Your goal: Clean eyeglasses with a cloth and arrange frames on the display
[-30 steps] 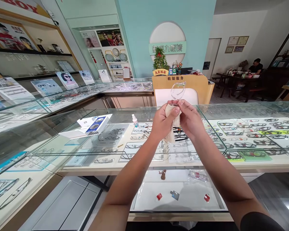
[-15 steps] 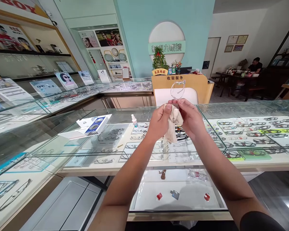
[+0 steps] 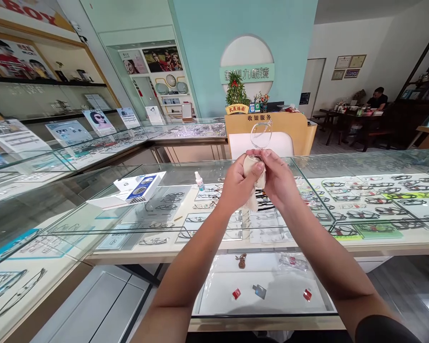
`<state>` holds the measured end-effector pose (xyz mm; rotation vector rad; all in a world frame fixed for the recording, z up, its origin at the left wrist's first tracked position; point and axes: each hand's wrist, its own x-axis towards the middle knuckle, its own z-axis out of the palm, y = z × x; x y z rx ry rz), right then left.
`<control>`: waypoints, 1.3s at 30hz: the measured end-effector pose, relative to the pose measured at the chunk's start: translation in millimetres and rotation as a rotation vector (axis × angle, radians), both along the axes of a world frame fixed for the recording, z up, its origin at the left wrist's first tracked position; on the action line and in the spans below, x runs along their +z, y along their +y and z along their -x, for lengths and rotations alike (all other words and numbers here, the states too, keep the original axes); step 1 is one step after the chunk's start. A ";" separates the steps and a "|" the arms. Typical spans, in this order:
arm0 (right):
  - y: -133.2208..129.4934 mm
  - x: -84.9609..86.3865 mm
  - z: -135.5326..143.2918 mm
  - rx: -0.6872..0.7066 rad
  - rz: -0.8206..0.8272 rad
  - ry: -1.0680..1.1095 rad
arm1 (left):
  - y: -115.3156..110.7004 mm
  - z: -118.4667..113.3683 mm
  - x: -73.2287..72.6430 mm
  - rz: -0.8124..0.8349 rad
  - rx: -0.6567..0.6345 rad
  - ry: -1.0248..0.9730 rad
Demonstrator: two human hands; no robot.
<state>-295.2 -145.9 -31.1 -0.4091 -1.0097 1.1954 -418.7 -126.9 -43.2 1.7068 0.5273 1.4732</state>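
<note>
A pair of clear-framed glasses (image 3: 260,135) is held upright above the glass counter, one round rim showing over my fingers. My left hand (image 3: 238,183) is closed on a cream cleaning cloth (image 3: 250,204), its thumb pressing the cloth against the lower part of the glasses. My right hand (image 3: 279,178) grips the glasses between thumb and fingers, close against the left hand. The lower lens is mostly hidden by cloth and fingers. Left of my hands, a small white spray bottle (image 3: 199,181) stands on the countertop.
An opened white and blue box (image 3: 137,189) lies on the glass counter (image 3: 107,219), which displays rows of eyeglasses (image 3: 364,214). Below, a drawer (image 3: 271,305) holds small tags and a plastic-wrapped item. Behind stands a wooden cashier desk (image 3: 300,131); a person (image 3: 378,100) sits far right.
Both hands and the glasses have shifted slightly left and down. My left thumb has moved down to the right over the cloth, which is bunched more tightly around the lower lens.
</note>
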 end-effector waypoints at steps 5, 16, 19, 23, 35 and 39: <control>-1.4 -4.5 4.2 0.028 -0.077 -0.004 | -2.2 -5.0 1.2 -0.054 0.199 -0.058; 2.8 8.5 -29.6 -0.133 -0.084 -0.072 | 13.6 30.7 10.8 0.133 0.185 -0.024; -0.6 13.7 -38.3 -0.120 -0.084 -0.112 | 17.2 42.5 16.6 0.141 0.164 -0.033; -1.6 12.5 -43.3 -0.091 -0.129 -0.264 | 10.5 53.2 25.7 -0.028 0.266 0.058; -16.0 20.1 -52.4 -0.025 -0.240 -0.622 | -1.2 62.9 34.3 -0.709 0.538 0.553; -19.2 20.7 -55.7 -0.066 -0.246 -0.688 | -1.8 60.4 35.3 -0.710 0.549 0.545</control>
